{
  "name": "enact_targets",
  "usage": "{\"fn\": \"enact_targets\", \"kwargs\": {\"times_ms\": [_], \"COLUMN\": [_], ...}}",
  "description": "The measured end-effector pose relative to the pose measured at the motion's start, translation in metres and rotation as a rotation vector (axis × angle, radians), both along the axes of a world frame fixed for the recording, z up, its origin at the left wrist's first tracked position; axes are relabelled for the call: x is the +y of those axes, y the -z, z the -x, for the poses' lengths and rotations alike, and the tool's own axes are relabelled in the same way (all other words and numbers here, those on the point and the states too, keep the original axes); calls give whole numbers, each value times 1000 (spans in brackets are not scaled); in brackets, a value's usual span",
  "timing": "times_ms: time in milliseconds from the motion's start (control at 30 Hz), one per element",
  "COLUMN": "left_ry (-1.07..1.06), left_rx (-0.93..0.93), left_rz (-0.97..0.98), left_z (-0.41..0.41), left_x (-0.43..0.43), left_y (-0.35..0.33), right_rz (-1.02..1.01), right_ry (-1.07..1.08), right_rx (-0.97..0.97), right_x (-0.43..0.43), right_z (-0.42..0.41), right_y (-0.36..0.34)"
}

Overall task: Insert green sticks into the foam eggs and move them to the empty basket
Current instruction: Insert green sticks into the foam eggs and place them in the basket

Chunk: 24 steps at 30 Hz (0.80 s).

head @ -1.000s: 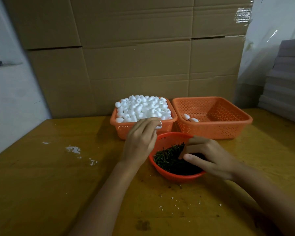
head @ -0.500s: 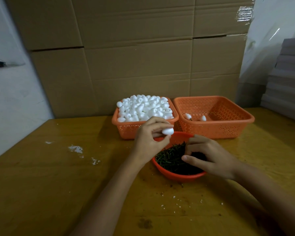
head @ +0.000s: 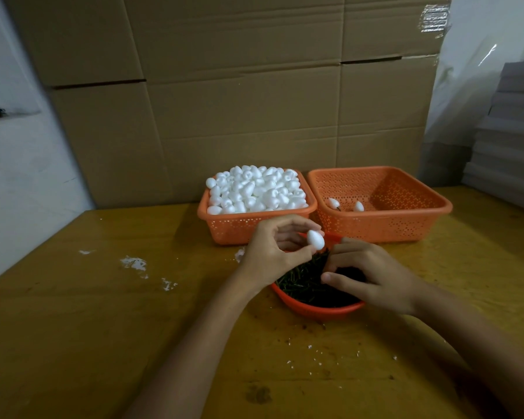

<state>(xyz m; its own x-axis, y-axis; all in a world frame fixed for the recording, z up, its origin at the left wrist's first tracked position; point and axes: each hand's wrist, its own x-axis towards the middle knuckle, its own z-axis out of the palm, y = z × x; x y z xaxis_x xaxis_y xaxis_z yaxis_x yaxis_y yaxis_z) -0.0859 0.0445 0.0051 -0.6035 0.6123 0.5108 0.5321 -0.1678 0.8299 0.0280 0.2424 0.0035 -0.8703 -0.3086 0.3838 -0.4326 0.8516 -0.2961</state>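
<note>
My left hand pinches a white foam egg between thumb and fingertips, just above the round orange bowl of green sticks. My right hand rests in that bowl with its fingers curled down among the sticks; whether it holds one is hidden. Behind, an orange basket is heaped with foam eggs. To its right a second orange basket holds two eggs with sticks.
Everything stands on a yellow-brown wooden table strewn with white foam crumbs and dark bits. Large cardboard boxes form a wall behind the baskets. A stack of grey sheets rises at the far right.
My left hand lifted an egg out of the full basket and brought it back over the stick bowl. My right hand stayed in the bowl, fingers shifting among the sticks.
</note>
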Motion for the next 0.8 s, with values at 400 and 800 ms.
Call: {"fn": "enact_targets", "kwargs": {"times_ms": [400,800], "left_ry": [11,30], "left_rx": [-65,-139], "left_rz": [-11,-32], "left_z": [1,0], "left_x": [1,-1], "left_y": [-1,-4], "right_rz": [0,-1], "right_ry": [-10,-17], "right_rx": [-23,-11], "right_x": [-1,-1], "right_z": [0,0], "right_y": [-2,-1]}}
